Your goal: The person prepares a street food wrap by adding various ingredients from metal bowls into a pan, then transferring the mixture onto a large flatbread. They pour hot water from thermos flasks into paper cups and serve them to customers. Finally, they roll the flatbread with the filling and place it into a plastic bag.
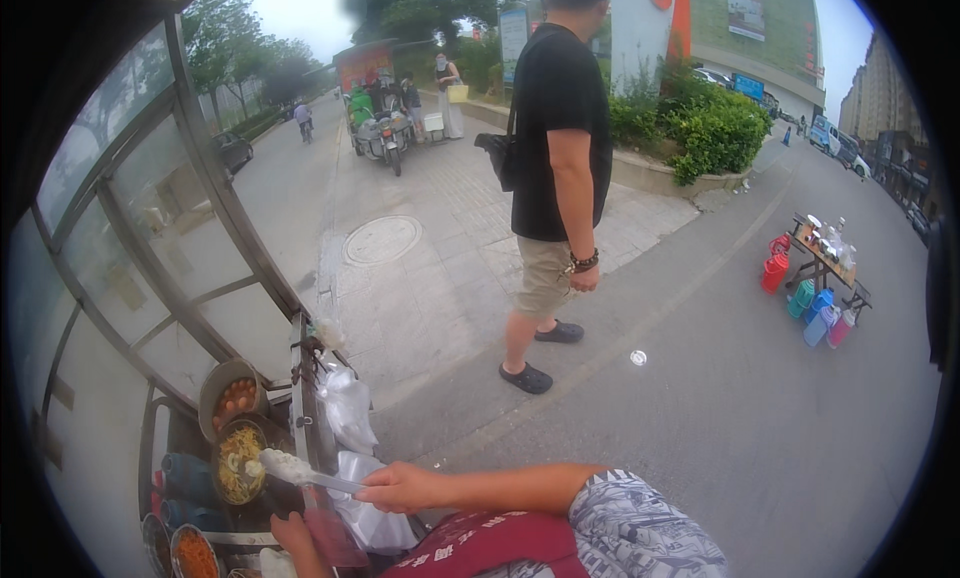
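My right hand (405,487) grips the end of a flat metal spatula (331,482), whose far end carries a whitish, dough-like mass (287,465). That end hovers by the edge of a bowl of yellow shredded food (240,458) with pale lumps on it. Below it, my left hand (291,534) rests near the cart's counter; its fingers are partly hidden, and I cannot tell whether it holds anything. A deep pot of brown eggs (235,399) stands just beyond the bowl. Orange shreds (195,555) fill a bowl at the lower left.
Clear plastic bags (349,409) hang along the cart's side by its metal-framed window (217,203). A person in a black shirt (562,135) stands on the pavement. Vacuum flasks (801,298) surround a small table (829,263) at right. A parked motor tricycle (386,137) stands farther off.
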Demonstrator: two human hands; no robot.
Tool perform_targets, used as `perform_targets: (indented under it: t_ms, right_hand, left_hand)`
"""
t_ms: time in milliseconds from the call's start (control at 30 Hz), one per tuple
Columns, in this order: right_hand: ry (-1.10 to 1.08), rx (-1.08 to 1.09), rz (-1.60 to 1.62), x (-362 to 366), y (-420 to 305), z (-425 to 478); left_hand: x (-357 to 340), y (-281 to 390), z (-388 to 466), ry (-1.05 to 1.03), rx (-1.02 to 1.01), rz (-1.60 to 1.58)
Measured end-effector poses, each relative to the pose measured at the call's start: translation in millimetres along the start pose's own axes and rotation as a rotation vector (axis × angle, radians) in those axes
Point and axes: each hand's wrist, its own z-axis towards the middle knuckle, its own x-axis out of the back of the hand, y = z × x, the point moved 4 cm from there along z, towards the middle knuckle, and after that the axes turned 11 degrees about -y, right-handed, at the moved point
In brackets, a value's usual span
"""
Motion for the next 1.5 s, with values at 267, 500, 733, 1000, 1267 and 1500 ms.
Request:
perform_targets:
  t_ms: [267,500,733,1000,1267,1500]
  right_hand:
    - [-0.102,-0.062,0.029,-23,15,19]
    - [-0.124,-0.073,0.026,-38,23,34]
    - [-0.087,-0.008,-0.026,-42,16,22]
    - [-0.015,0.114,-0.043,-29,15,7]
    - [0.038,-0.091,-0.169,7,4,23]
    - [-0.071,-0.030,-0.831,69,-56,177]
  left_hand:
    - [-8,-6,2,0.093,-0.049,0.063]
    - [7,17,-14,0.068,-0.009,-0.041]
    - [-9,16,-6,0.011,-0.073,-0.033]
    - [-22,1,9,-0.215,-0.039,-0.151]
    - [-14,0,-2,-0.123,0.132,-0.196]
    - [18,41,-28,0.076,0.149,0.031]
